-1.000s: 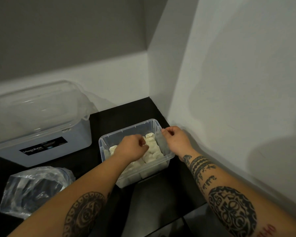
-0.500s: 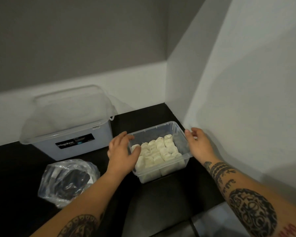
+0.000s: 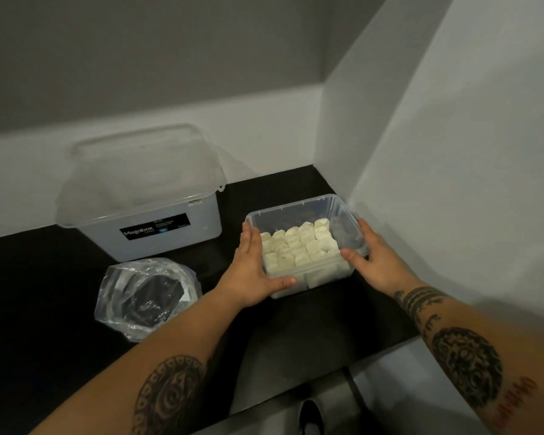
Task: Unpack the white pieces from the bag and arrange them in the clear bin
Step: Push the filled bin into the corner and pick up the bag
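left hand (image 3: pixel 251 271) hides clear bin's (image 3: pixel 299 205) near-left corner | small print on Megabox label (image 3: pixel 155 228) unreadable | both forearms cut by bottom edge

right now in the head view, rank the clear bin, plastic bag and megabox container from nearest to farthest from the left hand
1. Clear bin: the left hand rests against its left side.
2. Plastic bag: on the counter, left of the hand.
3. Megabox container: farther back left, against the wall.

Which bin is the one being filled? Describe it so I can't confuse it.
On the black counter, look to the corner by the right wall. The small clear bin there is lidless, holds rows of white pieces, and sits between both hands, unlike the bigger lidded box.
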Available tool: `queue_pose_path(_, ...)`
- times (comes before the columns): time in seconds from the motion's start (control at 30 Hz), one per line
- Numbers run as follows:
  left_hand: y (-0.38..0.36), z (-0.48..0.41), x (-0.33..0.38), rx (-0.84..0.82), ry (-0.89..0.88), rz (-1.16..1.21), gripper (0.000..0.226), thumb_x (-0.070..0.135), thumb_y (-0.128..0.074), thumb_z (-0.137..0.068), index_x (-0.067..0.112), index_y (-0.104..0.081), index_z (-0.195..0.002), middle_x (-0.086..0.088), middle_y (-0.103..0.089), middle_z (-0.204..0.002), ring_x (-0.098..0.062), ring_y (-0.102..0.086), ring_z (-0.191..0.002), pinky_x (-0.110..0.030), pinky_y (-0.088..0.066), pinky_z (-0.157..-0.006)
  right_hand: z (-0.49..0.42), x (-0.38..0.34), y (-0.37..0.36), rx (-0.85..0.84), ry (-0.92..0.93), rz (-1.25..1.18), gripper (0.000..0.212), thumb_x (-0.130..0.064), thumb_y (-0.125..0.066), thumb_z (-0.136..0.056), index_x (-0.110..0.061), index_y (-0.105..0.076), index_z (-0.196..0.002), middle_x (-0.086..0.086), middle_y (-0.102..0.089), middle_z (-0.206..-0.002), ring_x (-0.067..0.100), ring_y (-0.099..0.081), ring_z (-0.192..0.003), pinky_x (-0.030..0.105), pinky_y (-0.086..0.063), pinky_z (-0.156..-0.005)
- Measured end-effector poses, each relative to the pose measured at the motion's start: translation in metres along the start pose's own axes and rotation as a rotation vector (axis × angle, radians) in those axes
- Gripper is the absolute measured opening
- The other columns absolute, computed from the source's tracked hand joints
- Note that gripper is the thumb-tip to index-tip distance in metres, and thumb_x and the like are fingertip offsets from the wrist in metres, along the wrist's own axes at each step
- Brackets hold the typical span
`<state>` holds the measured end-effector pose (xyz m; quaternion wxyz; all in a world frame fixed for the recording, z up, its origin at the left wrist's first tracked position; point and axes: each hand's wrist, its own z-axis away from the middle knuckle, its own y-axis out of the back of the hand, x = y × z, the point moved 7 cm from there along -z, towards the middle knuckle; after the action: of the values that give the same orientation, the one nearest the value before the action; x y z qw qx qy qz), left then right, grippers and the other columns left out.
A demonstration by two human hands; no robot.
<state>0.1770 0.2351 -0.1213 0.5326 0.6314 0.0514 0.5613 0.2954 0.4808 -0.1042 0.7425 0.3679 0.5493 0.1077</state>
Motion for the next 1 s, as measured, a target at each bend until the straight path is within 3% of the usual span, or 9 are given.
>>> queue_pose_path(0.27, 0.016, -0.044, -0.002, 0.018, 0.023, 0.015, 0.145, 0.067, -0.082, -0.071, 0.029, 0.026, -0.159, 0.01, 0.036, -0.165, -0.024, 0.008, -0.159, -0.05, -0.015, -0.129, -0.048, -0.009, 0.0, 0.012, -0.004, -0.007, 0.085, -0.047, -0.061, -0.096, -0.027, -0.012, -0.162, -0.002, -0.021, -0.167, 0.024, -0.026, -0.152, 0.042, -0.025, -0.12)
queue_pose_path(0.47, 0.03, -0.093, -0.008, 0.066, 0.064, 0.143, 0.138, 0.046, -0.085, -0.08, 0.026, 0.025, -0.16, 0.004, 0.03, -0.168, -0.016, 0.008, -0.158, -0.025, -0.006, -0.118, -0.109, -0.017, 0.001, -0.022, 0.002, -0.007, 0.085, -0.05, -0.061, -0.095, -0.034, -0.01, -0.162, -0.004, -0.019, -0.168, 0.025, -0.028, -0.151, 0.046, -0.028, -0.12)
queue_pose_path(0.57, 0.04, -0.122, -0.012, 0.073, 0.089, 0.143, 0.136, 0.045, -0.083, -0.082, 0.024, 0.027, -0.159, 0.002, 0.031, -0.168, -0.017, 0.012, -0.158, -0.03, -0.003, -0.124, -0.146, -0.022, 0.002, -0.039, 0.015, -0.02, 0.085, -0.051, -0.062, -0.095, -0.033, -0.012, -0.161, -0.004, -0.021, -0.168, 0.025, -0.03, -0.15, 0.045, -0.029, -0.121)
queue_pose_path(0.73, 0.053, -0.161, -0.015, 0.102, 0.174, 0.194, 0.127, 0.036, -0.08, -0.088, 0.022, 0.023, -0.161, 0.003, 0.024, -0.171, -0.017, 0.004, -0.159, -0.036, -0.009, -0.129, -0.201, -0.032, 0.002, -0.053, 0.039, -0.012, 0.086, -0.056, -0.06, -0.094, -0.03, -0.014, -0.162, -0.004, -0.024, -0.167, 0.024, -0.031, -0.149, 0.041, -0.028, -0.121)
queue_pose_path(0.9, 0.063, -0.186, -0.015, 0.144, 0.227, 0.253, 0.121, 0.029, -0.079, -0.091, 0.022, 0.019, -0.163, 0.004, 0.017, -0.173, -0.018, -0.003, -0.159, -0.034, -0.015, -0.128, -0.24, -0.043, 0.001, -0.072, 0.067, 0.024, 0.085, -0.051, -0.06, -0.096, -0.022, -0.014, -0.162, 0.0, -0.02, -0.168, 0.023, -0.027, -0.151, 0.032, -0.023, -0.118)
queue_pose_path(1.0, 0.066, -0.192, -0.018, 0.155, 0.239, 0.289, 0.12, 0.028, -0.077, -0.092, 0.021, 0.021, -0.162, 0.005, 0.022, -0.171, -0.016, 0.001, -0.159, -0.035, -0.012, -0.129, -0.255, -0.046, 0.0, -0.079, 0.076, 0.015, 0.084, -0.047, -0.061, -0.097, -0.02, -0.014, -0.162, 0.0, -0.021, -0.167, 0.021, -0.027, -0.151, 0.024, -0.022, -0.113)
